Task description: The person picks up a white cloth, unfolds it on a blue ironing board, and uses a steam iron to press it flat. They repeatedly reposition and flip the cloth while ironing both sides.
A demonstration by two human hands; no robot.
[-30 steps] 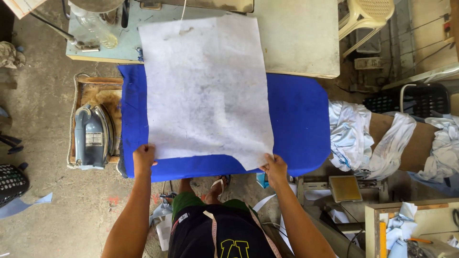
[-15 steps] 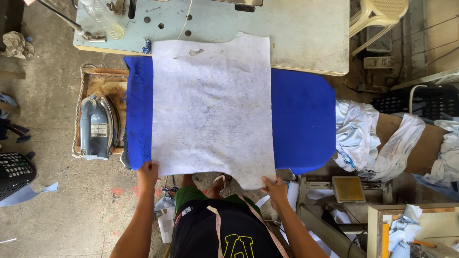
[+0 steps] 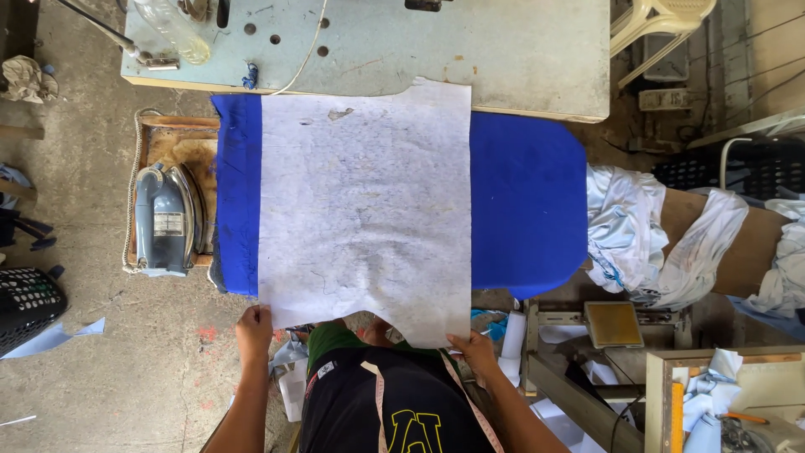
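A large white paper pattern [image 3: 365,210], creased and cut with a curved notch at its near edge, lies spread flat over a blue padded board [image 3: 528,201]. The paper covers the middle of the board, leaving a narrow blue strip on the left and a wider blue stretch on the right. Its far edge overlaps the front of a pale green bench [image 3: 470,50] that stands just beyond the board.

The left hand [image 3: 254,330] holds the near left corner of the paper, its grip pinched on the edge with the fingers curled under, where the sheet hangs past the board. The right hand [image 3: 475,351] holds the near right corner in the same way, its grip closed on the edge. The paper reaches away from both hands, out over the board, and its near edge runs between them, in front of the person's dark shirt [image 3: 394,411], which has a measuring tape [image 3: 381,407] draped over it.

To the left of the board a grey iron [image 3: 163,220] rests on a wooden stand [image 3: 180,147]. On the right, white cloth [image 3: 625,231] lies bunched over a brown surface. A clear bottle [image 3: 172,29] lies on the far left of the bench. A black basket [image 3: 25,306] stands on the concrete floor [image 3: 75,168] at the left edge.
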